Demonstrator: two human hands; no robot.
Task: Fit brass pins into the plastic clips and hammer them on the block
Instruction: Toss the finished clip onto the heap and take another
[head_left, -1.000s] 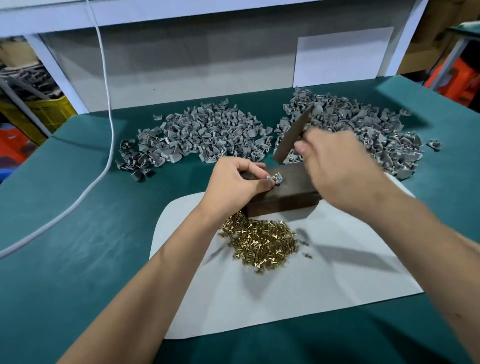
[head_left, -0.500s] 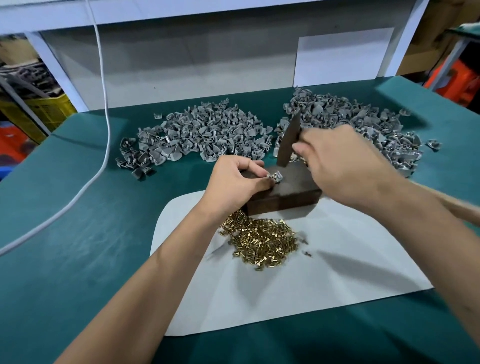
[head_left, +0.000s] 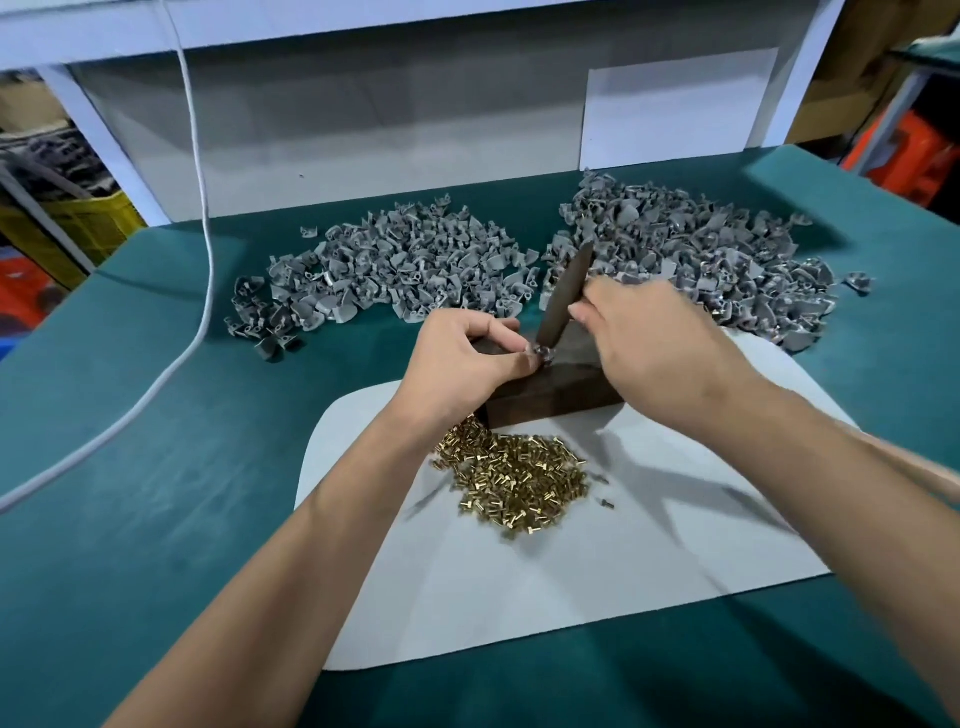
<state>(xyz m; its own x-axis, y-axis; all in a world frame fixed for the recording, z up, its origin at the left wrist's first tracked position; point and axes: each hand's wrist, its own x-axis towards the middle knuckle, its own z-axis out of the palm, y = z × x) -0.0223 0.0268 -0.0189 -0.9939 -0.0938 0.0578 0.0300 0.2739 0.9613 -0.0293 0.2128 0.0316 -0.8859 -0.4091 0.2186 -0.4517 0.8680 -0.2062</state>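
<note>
A worker's left hand (head_left: 460, 358) pinches a plastic clip (head_left: 542, 355) at its fingertips, steadying it on the dark block (head_left: 558, 392) so the pin takes the blow squarely. The right hand (head_left: 657, 351) curls around a flat metal striker (head_left: 563, 301), its tip now down on the clip, lower than half a second ago. Loose brass pins (head_left: 514, 480) lie just below the left wrist.

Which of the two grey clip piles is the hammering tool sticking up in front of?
The right-hand pile of clips; the tool overlaps its near-left edge, while the left-hand pile lies clear of it.
</note>
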